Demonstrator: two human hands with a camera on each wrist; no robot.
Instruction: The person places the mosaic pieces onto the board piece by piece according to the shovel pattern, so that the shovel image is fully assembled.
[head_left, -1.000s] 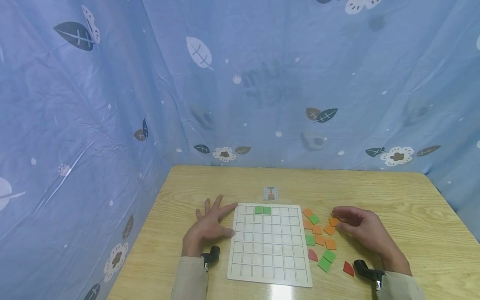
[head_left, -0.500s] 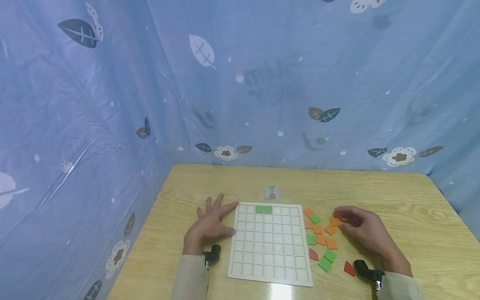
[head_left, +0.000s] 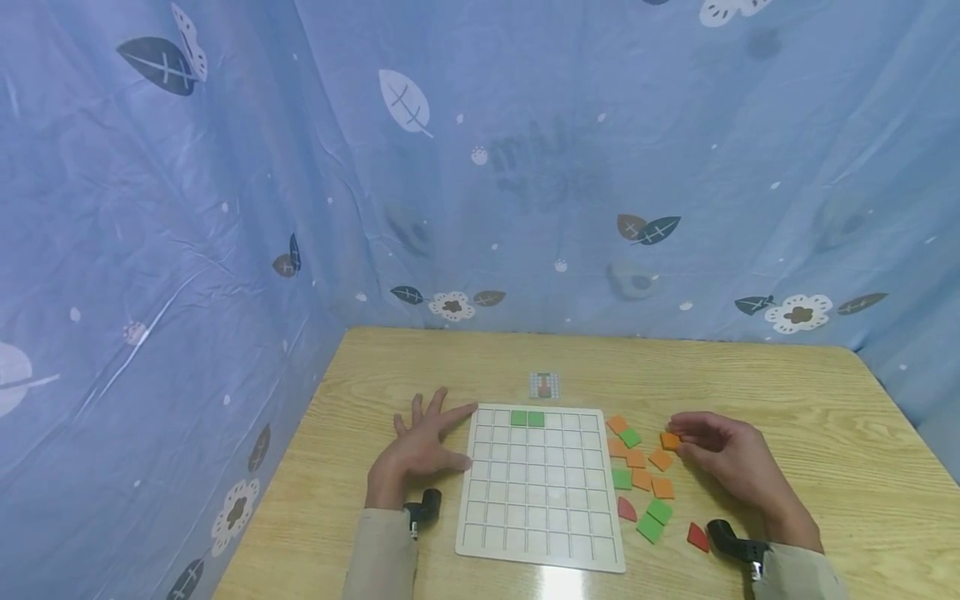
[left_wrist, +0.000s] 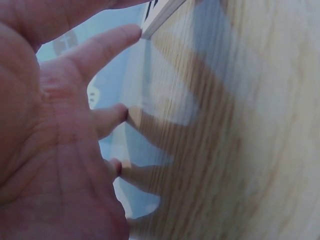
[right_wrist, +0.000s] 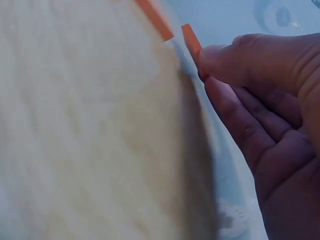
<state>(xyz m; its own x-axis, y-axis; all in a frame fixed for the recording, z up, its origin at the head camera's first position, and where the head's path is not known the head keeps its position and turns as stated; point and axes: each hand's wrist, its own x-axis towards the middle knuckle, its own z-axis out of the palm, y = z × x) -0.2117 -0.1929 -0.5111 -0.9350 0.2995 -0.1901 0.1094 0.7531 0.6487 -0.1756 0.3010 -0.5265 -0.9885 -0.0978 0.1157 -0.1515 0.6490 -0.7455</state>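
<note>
Orange, apparently square tile (head_left: 669,441) pinched in right hand (head_left: 722,452); left hand (head_left: 417,448), splayed, touches gridded board (head_left: 537,496).

Head view looks forward and down; wrist views repeat the left hand (head_left: 417,452) and right hand (head_left: 729,455) close up.

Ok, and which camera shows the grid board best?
The head view: it shows the whole board from above, edge to edge. The left wrist view catches only one corner, at the top of the picture; the right wrist view shows none of it.
</note>
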